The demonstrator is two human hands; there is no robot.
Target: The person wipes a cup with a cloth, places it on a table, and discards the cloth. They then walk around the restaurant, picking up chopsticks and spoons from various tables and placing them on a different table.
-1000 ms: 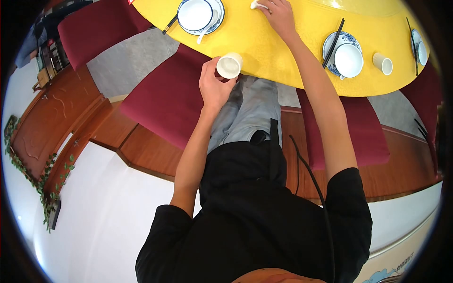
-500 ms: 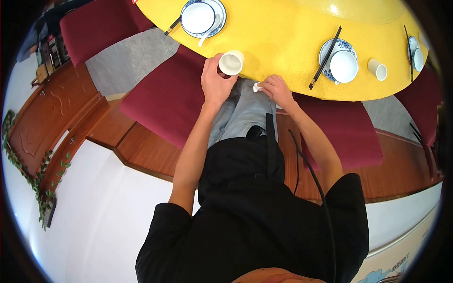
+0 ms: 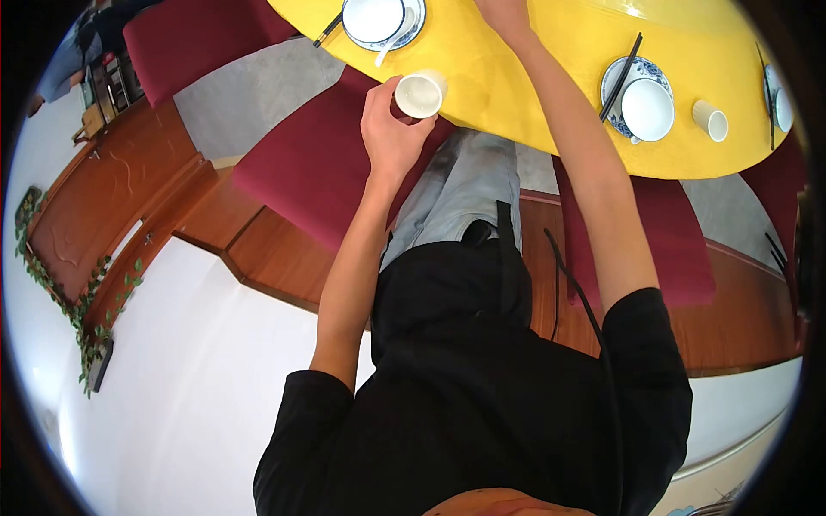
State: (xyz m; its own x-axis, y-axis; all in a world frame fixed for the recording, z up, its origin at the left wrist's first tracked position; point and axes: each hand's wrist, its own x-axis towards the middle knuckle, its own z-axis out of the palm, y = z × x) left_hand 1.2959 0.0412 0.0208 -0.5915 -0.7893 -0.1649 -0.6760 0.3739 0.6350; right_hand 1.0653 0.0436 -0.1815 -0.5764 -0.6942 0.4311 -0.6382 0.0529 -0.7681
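A small pale cup (image 3: 419,95) is gripped in my left hand (image 3: 391,133), thumb and fingers around its side, its mouth facing me. It is near the edge of the yellow-covered round table (image 3: 551,103). My right hand (image 3: 506,15) reaches far over the table, cut off by the top of the view. Its fingers lie outside the picture, so whether it holds anything is hidden. Close to my left hand is a white bowl (image 3: 372,17) on a blue-patterned plate (image 3: 417,26), with a white spoon (image 3: 389,50) and dark chopsticks (image 3: 328,30).
To the right are a second bowl (image 3: 648,110), a patterned plate (image 3: 615,76), black chopsticks (image 3: 621,77) and another cup (image 3: 710,120). One more setting (image 3: 779,107) sits at the far right. Red chairs (image 3: 301,159) surround the table. A black cable (image 3: 585,301) hangs beside my body.
My right hand, which pinched a white crumpled tissue at the table edge, has stretched forward to the top of the view. My left hand still holds the cup, and the view has shifted slightly.
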